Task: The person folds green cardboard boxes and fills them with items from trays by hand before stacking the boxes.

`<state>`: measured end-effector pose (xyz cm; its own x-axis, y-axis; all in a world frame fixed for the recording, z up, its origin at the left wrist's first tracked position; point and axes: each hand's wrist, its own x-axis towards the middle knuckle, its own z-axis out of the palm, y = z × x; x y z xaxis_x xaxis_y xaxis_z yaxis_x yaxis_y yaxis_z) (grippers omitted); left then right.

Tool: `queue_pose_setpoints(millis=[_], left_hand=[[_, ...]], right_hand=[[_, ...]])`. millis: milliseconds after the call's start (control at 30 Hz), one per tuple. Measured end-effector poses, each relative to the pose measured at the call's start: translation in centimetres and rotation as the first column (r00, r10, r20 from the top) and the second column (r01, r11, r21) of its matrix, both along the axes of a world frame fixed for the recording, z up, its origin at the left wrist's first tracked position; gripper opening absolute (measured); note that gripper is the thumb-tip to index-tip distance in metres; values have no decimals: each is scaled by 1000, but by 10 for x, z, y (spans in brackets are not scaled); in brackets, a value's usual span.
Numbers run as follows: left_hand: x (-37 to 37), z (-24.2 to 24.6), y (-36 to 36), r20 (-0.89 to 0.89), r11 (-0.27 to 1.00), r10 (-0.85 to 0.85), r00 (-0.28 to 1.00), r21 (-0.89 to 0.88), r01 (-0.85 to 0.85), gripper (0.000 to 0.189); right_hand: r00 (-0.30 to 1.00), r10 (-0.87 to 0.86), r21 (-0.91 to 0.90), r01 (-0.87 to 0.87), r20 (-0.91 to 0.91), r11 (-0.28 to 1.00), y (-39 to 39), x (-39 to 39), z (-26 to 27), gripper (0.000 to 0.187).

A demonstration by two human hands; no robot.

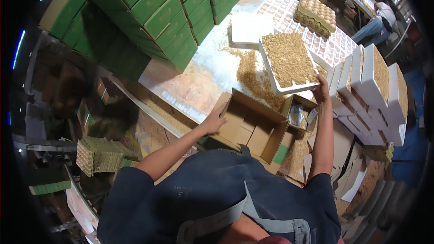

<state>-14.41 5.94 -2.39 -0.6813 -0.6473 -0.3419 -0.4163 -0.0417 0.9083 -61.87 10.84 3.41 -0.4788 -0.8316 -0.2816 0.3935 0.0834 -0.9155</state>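
Note:
An open cardboard box (249,130) with nothing in it stands tilted in front of my body. My left hand (214,122) grips its left side wall, with the fingers over the edge. A white foam tray (276,89) filled with golden husks (288,59) is held at its near right corner by my right hand (320,89), above the table and beyond the box. Just behind it lies a white foam slab (252,28). Farther back, eggs sit in white foam trays (281,3), with stacked pulp trays of eggs (315,13) on top.
Green boxes (162,17) are stacked high at the left back. Husks lie spilled on the table (190,81). White husk-filled trays (369,108) are piled at the right. A small carton with packets (296,117) adjoins the open box. Another person (378,23) is at the far right.

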Motion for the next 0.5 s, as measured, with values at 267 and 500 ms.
queue_pose_setpoints(millis=[267, 500], left_hand=[[-14, -3, -18, -48, 998, -54, 997, 23, 55, 72], [-24, 8, -19, -71, 998, -36, 997, 50, 40, 58]], right_hand=[[986, 108, 72, -118, 123, 990, 118, 33, 40, 58], [940, 340, 219, -337, 26, 916, 148, 69, 36, 58]])
